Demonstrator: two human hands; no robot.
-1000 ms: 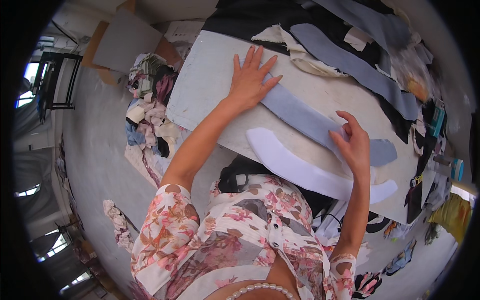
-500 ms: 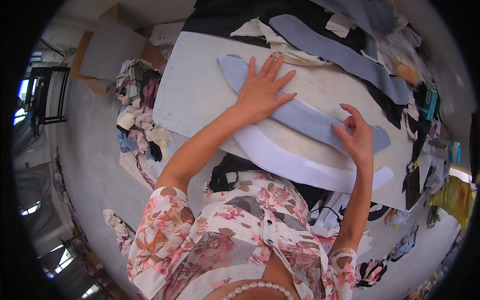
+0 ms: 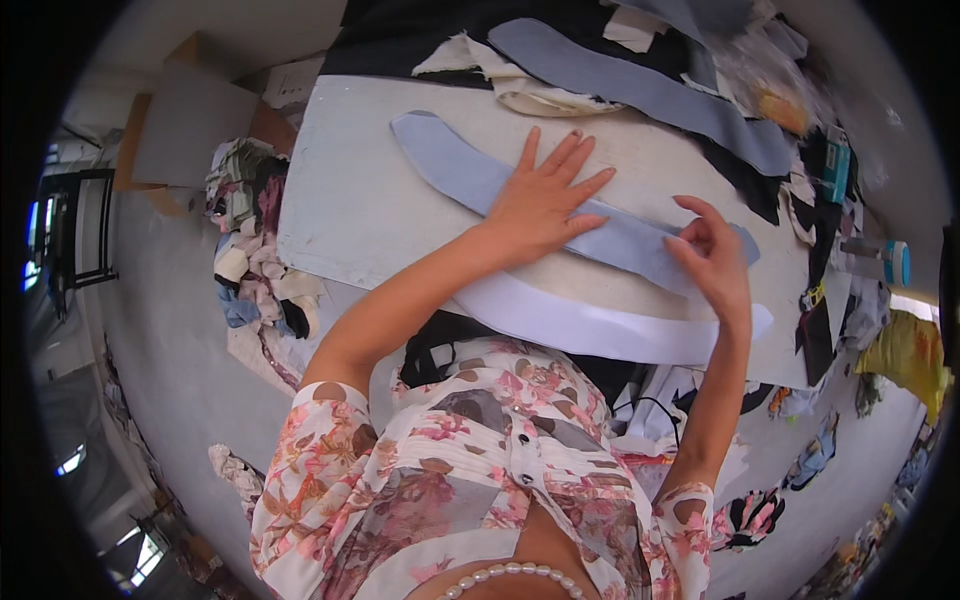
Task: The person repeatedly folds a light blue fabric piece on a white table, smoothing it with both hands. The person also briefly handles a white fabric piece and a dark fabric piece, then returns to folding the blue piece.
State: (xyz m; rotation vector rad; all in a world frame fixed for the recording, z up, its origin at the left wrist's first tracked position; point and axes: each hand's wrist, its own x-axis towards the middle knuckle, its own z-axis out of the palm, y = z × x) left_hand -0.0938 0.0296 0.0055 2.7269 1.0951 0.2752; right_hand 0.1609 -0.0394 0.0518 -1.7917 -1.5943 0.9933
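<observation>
"Two hands: how do the left hand (image 3: 543,205) and right hand (image 3: 712,258) sit?"

"Left spread on the blue-grey strip (image 3: 450,165), mid-worktop (image 3: 345,200); right curled at its four-o'clock end, pinch unclear."

"In the way?"

"Right forearm (image 3: 725,390), crossing the white strip (image 3: 580,325) at six. Cream cloth (image 3: 545,97), twelve; scrap heap (image 3: 255,265), nine."

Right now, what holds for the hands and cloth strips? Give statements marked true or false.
1. The left hand lies spread across a blue-grey strip. True.
2. Both hands lie flat. False: the right hand has bent fingers.
3. A white strip lies nearer the body than that strip. True.
4. The white strip is fully visible. False: the right forearm crosses it.
5. Another blue-grey strip lies toward the far side of the table. True.
</observation>
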